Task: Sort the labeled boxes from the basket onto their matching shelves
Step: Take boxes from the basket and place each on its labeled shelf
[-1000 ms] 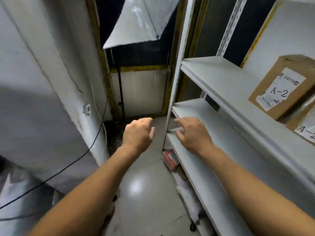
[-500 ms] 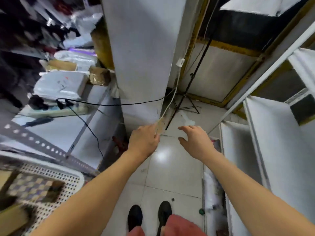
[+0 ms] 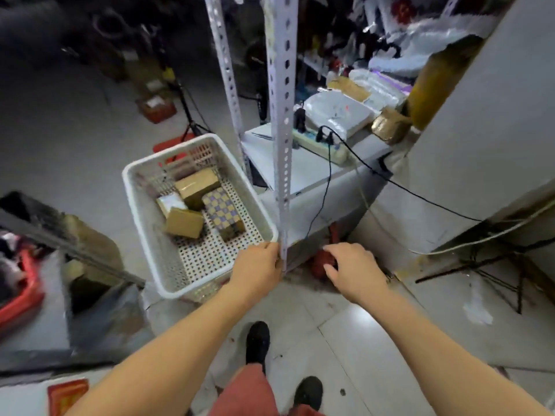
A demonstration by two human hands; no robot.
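Shoes and red shorts sit nearest me at the bottom of the view, on pale floor tiles. Above them I see both bare forearms reaching forward. My left hand is loosely curled with nothing in it, its knuckles just beside the near corner of the basket and close against the foot of a perforated metal post; I cannot tell whether it touches either. My right hand hangs palm down, fingers loosely bent, holding nothing, over a red object on the floor that I cannot identify.

The white perforated basket stands on the floor just left of the post. Inside it lie three plain brown boxes bunched toward the far half, and a checkered box beside them on the right; any labels are too blurred to read.

Past the post, a low white shelf carries a power strip with black cables plugged in, and a white padded parcel behind it.
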